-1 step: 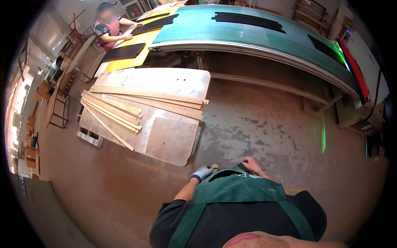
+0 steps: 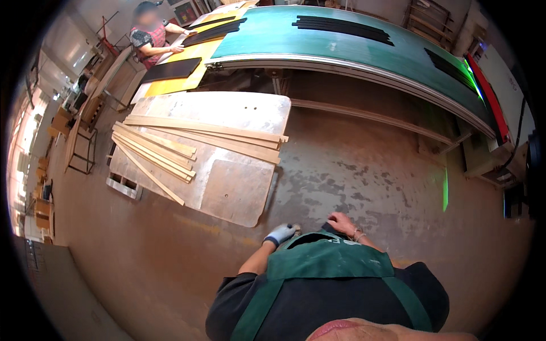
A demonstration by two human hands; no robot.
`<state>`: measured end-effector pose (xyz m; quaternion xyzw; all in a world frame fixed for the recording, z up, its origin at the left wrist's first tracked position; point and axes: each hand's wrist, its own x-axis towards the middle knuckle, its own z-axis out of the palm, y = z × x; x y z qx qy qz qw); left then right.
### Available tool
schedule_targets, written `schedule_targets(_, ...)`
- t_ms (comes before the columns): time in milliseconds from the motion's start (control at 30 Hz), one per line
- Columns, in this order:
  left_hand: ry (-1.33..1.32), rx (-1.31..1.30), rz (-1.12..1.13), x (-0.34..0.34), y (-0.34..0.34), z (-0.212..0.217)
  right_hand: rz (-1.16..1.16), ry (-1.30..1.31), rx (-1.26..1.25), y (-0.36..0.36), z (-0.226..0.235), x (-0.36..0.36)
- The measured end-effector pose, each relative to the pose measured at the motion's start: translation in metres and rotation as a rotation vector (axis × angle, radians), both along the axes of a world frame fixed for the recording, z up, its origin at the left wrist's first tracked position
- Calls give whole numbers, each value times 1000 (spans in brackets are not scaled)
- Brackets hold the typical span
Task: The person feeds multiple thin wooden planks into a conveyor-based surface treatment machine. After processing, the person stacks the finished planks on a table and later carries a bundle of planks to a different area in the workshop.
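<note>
My left hand (image 2: 281, 233), in a whitish glove with a dark cuff, is at the left of the green apron (image 2: 327, 261). Its fingers look curled, with small pale tips; what they hold, if anything, is too small to tell. My right hand (image 2: 342, 223), bare with a bracelet at the wrist, is closed at the apron's upper right. Just beside its fingers is a small dark piece (image 2: 328, 228), which I cannot make out. The nearest work surface is a worn board table (image 2: 239, 190) bearing several pale wooden strips (image 2: 210, 134).
Beyond stands a long green conveyor (image 2: 261, 42) with black strips (image 2: 341, 29). A red-edged machine (image 2: 493, 102) glowing green is at its right end. At the far left a co-worker (image 2: 151, 40) handles dark strips on a yellow surface (image 2: 170, 85). Stained floor (image 2: 341, 182) lies between.
My right hand has shifted slightly left and up, away from the apron's edge. The left hand has moved very slightly. The co-worker's near hand has shifted slightly.
</note>
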<state>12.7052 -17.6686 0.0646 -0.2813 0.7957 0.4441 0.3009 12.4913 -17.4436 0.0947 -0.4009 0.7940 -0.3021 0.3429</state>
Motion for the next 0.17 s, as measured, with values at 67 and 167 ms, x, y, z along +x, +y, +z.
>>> schedule_targets(67,214,-51,-19,-23,-2,-7,209,-1,-220,-49,64,14)
schedule_targets(167,682,15,-88,-43,-5,-35,491,76,-520,-105,141,43)
